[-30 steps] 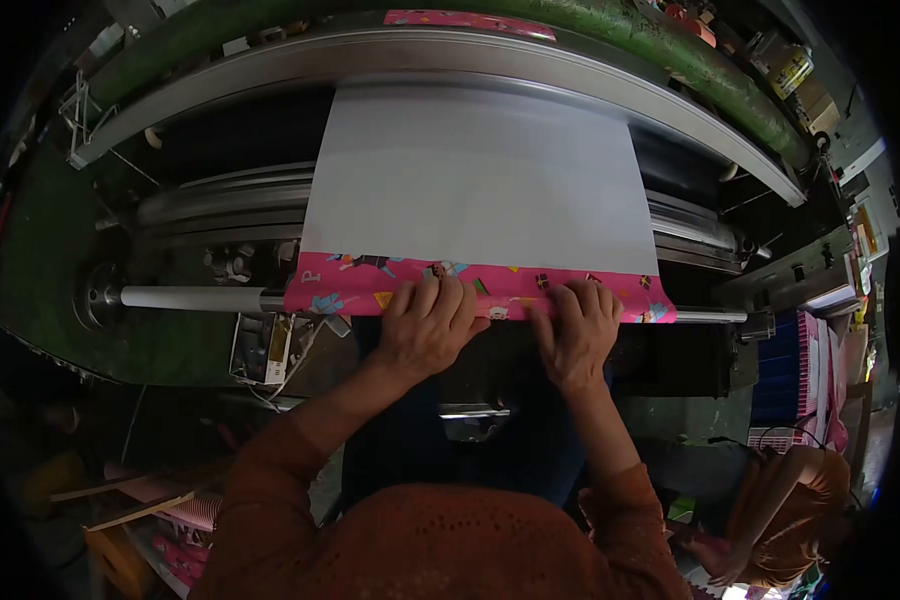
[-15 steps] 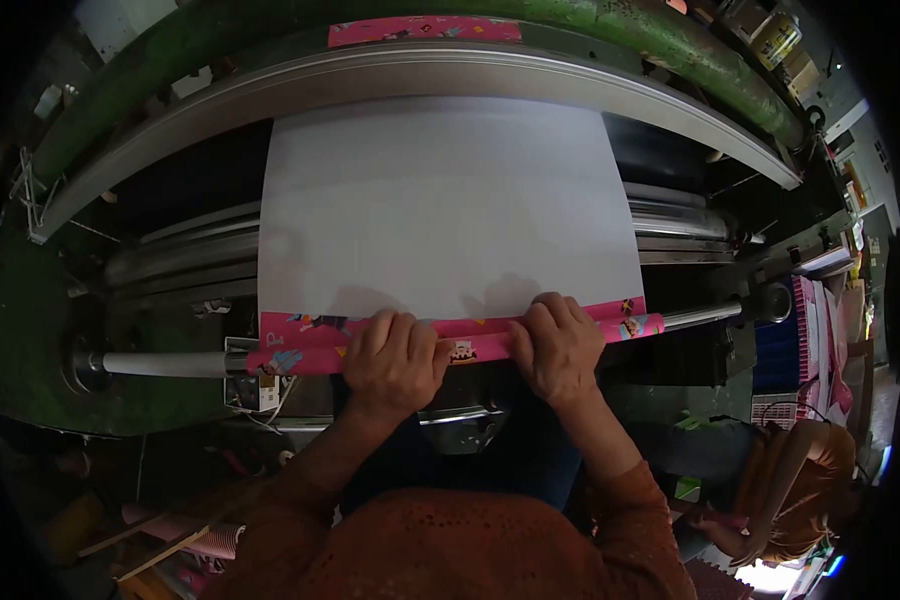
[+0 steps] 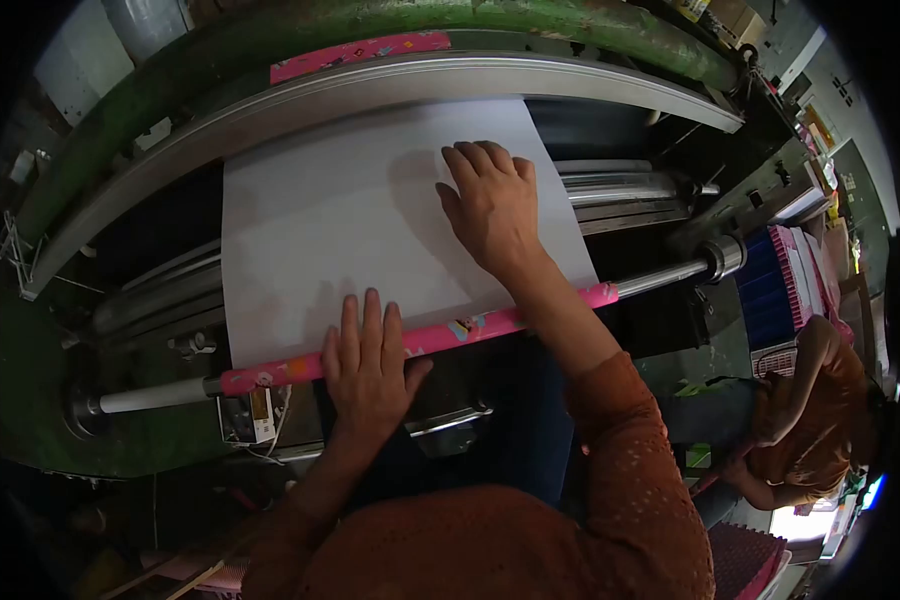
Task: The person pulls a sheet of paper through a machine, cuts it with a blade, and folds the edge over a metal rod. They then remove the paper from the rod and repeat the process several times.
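Observation:
A wide sheet of paper (image 3: 310,220), white on the face toward me, stretches from under a metal bar down to a pink printed roll (image 3: 365,362) on a shaft. My left hand (image 3: 367,365) lies across the roll, its fingers stretched out over the paper's lower edge and its thumb apart. Over the right half of the sheet is my right hand (image 3: 492,205), holding nothing, with loosely bent fingers and the thumb spread out. Its shadow falls on the paper to the left. My right forearm passes above the right part of the roll.
The metal bar (image 3: 370,92) and a green roller (image 3: 530,25) span the far side. Steel rollers (image 3: 630,190) show beside the sheet. The shaft (image 3: 660,278) ends in a round holder (image 3: 722,258). At the right sits another person (image 3: 815,420) near a pink-edged stack (image 3: 782,275).
Both hands have released their grip on the roll. My left hand now lies flat; my right has moved up over the sheet. The pink printed margin has wound onto the roll; the view has turned.

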The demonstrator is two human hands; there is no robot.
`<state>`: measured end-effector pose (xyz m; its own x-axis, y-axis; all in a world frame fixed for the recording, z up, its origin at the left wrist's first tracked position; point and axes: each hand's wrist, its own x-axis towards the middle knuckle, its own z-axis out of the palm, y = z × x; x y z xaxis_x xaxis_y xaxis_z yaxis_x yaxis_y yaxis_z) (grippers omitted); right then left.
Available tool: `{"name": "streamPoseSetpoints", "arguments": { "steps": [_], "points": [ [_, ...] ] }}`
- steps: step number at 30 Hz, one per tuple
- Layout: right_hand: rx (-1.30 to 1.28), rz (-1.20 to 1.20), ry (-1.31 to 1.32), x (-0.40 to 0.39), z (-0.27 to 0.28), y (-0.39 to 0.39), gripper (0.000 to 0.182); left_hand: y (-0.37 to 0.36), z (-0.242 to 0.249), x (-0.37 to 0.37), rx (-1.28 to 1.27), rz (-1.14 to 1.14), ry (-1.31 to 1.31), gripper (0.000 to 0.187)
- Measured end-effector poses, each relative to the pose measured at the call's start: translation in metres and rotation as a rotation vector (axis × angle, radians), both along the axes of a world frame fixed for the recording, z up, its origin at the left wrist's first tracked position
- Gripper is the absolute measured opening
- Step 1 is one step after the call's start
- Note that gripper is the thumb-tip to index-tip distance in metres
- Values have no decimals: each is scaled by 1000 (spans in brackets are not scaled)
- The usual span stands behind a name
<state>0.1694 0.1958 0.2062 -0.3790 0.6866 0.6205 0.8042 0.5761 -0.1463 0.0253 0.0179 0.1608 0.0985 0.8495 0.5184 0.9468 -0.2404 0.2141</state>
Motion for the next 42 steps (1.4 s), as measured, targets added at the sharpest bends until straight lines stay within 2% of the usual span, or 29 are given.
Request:
{"name": "streamPoseSetpoints", "arguments": {
  "steps": [2, 3, 4, 6, 8, 9, 11, 12, 14, 15, 17, 18, 20, 21, 22, 23, 25, 27, 30, 32, 34, 37, 39, 40, 41, 42],
  "points": [
    [85, 22, -1, 9, 4, -9, 44, 29, 13, -7, -18, 68, 202, 57],
    [95, 35, 28, 16, -2, -36, 45, 38, 18, -9, -14, 63, 197, 57],
    [105, 52, 56, 21, -9, -65, 46, 46, 22, -13, 23, 21, 111, 56],
    [-87, 43, 2, 27, -25, -121, 49, 50, 26, -26, 65, -21, 30, 55],
    [-152, 23, -23, 27, -34, -123, 53, 47, 28, -39, 404, -75, -79, 53],
    [-143, -3, -17, 25, -29, -108, 54, 31, 26, -29, 410, -80, -74, 53],
    [-106, 16, 3, 24, -14, -84, 51, -10, 17, 2, 30, -64, -7, 51],
    [-93, 17, 3, 21, -10, -69, 51, -2, 12, 3, 42, -62, -7, 51],
    [53, -53, 100, 16, -7, -42, 47, 18, 0, 9, 32, 19, 210, 47],
    [92, -62, 83, 16, -3, -34, 43, 29, 8, 8, 41, 17, 209, 47],
    [61, 10, 136, 22, -4, -57, 44, 54, 32, -2, 101, 1, 1, 43],
    [2, 85, 184, 26, -11, -78, 46, 54, 38, -6, 110, 13, 4, 43],
    [-215, 116, 186, 34, -34, -125, 48, 56, 51, -16, 388, -47, -80, 35],
    [-190, 139, 185, 35, -33, -121, 48, 48, 55, -14, 342, -197, -253, 30],
    [-115, 66, 86, 36, -31, -116, 48, 32, 55, -3, 288, -346, -424, 24],
    [-47, -10, -7, 36, -31, -113, 48, 16, 65, 11, 123, -584, -650, 18],
    [-45, -27, 79, 26, -27, -73, 45, -17, 84, 32, -305, -1073, -1057, 30],
    [19, 21, 260, 18, -2, -36, 37, -52, 115, 51, -582, -1398, -1571, 36],
    [38, 37, 653, 4, 70, 5, 26, -70, 109, 51, -534, -1399, -1573, 36],
    [66, -53, 612, 6, 104, 50, 37, -78, 107, 51, -534, -1402, -1574, 36],
    [-379, -66, 754, -1, 144, 70, 47, -83, 106, 46, -544, -1401, -1576, 36],
    [-455, -33, 817, -14, 154, 100, 45, -105, 94, 53, -554, -1398, -1604, 37],
    [-450, 11, 953, -16, 147, 116, 36, -112, 90, 53, -559, -1412, -1626, 37],
    [-429, 21, 985, -23, 149, 95, 25, -110, 90, 51, -563, -1424, -1635, 37],
    [-434, 22, 982, -22, 142, 80, 25, -110, 90, 48, -567, -1439, -1640, 37],
    [-433, 159, 981, -21, 135, 66, 21, -110, 89, 46, -570, -1452, -1645, 37]
  ]
}}
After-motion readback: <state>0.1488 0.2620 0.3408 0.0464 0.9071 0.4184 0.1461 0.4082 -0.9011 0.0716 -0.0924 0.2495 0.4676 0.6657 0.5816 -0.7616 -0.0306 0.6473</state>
